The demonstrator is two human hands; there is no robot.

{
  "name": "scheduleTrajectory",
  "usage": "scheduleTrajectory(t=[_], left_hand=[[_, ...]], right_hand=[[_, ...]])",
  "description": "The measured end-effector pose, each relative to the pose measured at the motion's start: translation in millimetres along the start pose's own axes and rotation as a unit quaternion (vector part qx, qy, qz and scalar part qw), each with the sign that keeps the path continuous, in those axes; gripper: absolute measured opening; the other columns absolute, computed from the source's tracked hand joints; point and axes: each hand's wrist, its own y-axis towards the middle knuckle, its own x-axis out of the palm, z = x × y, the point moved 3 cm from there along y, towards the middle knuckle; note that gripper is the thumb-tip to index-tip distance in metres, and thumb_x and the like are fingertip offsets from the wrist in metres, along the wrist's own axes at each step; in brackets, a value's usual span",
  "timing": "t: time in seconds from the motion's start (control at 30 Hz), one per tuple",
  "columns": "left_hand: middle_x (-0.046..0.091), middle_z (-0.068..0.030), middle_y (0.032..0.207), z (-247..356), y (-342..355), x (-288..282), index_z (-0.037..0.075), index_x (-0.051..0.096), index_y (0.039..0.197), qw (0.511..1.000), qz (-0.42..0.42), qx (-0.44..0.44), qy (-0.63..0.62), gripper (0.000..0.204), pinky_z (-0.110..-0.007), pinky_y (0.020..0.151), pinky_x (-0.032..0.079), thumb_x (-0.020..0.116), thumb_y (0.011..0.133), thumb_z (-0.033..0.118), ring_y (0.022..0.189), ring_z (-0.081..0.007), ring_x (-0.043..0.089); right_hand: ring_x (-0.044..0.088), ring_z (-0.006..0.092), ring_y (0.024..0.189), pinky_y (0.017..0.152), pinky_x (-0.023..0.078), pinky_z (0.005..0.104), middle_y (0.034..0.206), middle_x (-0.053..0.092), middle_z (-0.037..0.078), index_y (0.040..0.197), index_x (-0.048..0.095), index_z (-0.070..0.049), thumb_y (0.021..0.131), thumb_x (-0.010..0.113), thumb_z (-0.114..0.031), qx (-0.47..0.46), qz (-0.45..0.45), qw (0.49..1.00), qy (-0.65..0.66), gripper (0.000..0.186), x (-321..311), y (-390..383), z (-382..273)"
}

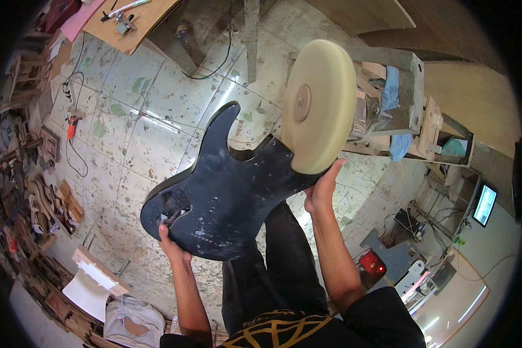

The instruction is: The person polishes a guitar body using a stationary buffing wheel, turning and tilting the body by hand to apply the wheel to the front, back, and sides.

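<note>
Held out in front of me is a black electric guitar body (232, 185), tilted, with dusty pale marks and an open cavity near its lower left end. My left hand (173, 243) grips that end, thumb on the face beside the cavity. My right hand (323, 188) is closed on the opposite edge, close under a large cream buffing wheel (325, 110). One edge of the body, by its upper right horn, lies against the lower rim of the wheel. Most fingers of both hands are hidden behind the body.
Behind the wheel stands a worn machine frame (409, 93) with blue cloth (391, 87) hanging on it. A wooden table (130, 23) is at the far left. An orange corded tool (72, 126) lies on the stained tile floor (122, 151). Wood pieces (52, 206) are piled along the left.
</note>
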Motion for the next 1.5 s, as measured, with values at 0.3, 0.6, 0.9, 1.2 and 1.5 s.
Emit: scheduleTrajectory(t=[0.3, 0.6, 0.9, 1.2, 1.5], left_hand=[[0.061, -0.0170, 0.114, 69, 22, 2, 0.001, 0.050, 0.129, 0.996, 0.002, 0.059, 0.069, 0.071, -0.039, 0.083, 0.055, 0.069, 0.078, 0.047, 0.095, -0.0285, 0.065], [0.060, -0.0171, 0.112, 120, 25, 14, -0.001, 0.054, 0.123, 0.987, 0.006, 0.112, 0.111, 0.070, -0.035, 0.081, 0.054, 0.072, 0.076, 0.047, 0.094, -0.0265, 0.063], [0.060, -0.0178, 0.118, 132, 16, -4, 0.001, 0.049, 0.129, 0.985, 0.010, 0.111, 0.132, 0.077, -0.042, 0.090, 0.051, 0.069, 0.077, 0.053, 0.101, -0.0301, 0.063], [0.059, -0.0183, 0.114, 128, 16, -13, -0.003, 0.052, 0.124, 0.988, 0.032, 0.104, 0.114, 0.074, -0.038, 0.086, 0.052, 0.075, 0.074, 0.046, 0.100, -0.0280, 0.062], [0.057, -0.0178, 0.118, 98, 15, 19, 0.000, 0.047, 0.131, 0.989, 0.021, 0.099, 0.106, 0.075, -0.037, 0.085, 0.052, 0.074, 0.076, 0.043, 0.100, -0.0277, 0.061]], right_hand=[[0.057, 0.0243, 0.111, 0.080, 0.056, 0.0376, 0.137, 0.045, 0.012, 0.140, 0.033, -0.010, 0.087, 0.026, -0.075, 0.019, -0.033, 0.998, 0.047, 0.084, 20, -18, 13], [0.054, 0.0266, 0.117, 0.090, 0.051, 0.0469, 0.137, 0.046, 0.009, 0.141, 0.031, -0.011, 0.089, 0.025, -0.074, 0.068, -0.022, 0.990, 0.121, 0.082, 23, -18, 42], [0.057, 0.0239, 0.111, 0.088, 0.050, 0.0434, 0.129, 0.054, 0.006, 0.137, 0.039, -0.013, 0.090, 0.023, -0.074, 0.085, -0.030, 0.988, 0.123, 0.079, 27, -32, 51], [0.057, 0.0234, 0.109, 0.088, 0.051, 0.0435, 0.128, 0.054, 0.007, 0.136, 0.039, -0.012, 0.089, 0.024, -0.074, 0.099, -0.026, 0.987, 0.124, 0.080, 31, -36, 43], [0.055, 0.0245, 0.115, 0.085, 0.053, 0.0415, 0.138, 0.045, 0.009, 0.141, 0.031, -0.012, 0.088, 0.023, -0.075, 0.053, -0.045, 0.996, 0.052, 0.083, 12, -13, 22]])
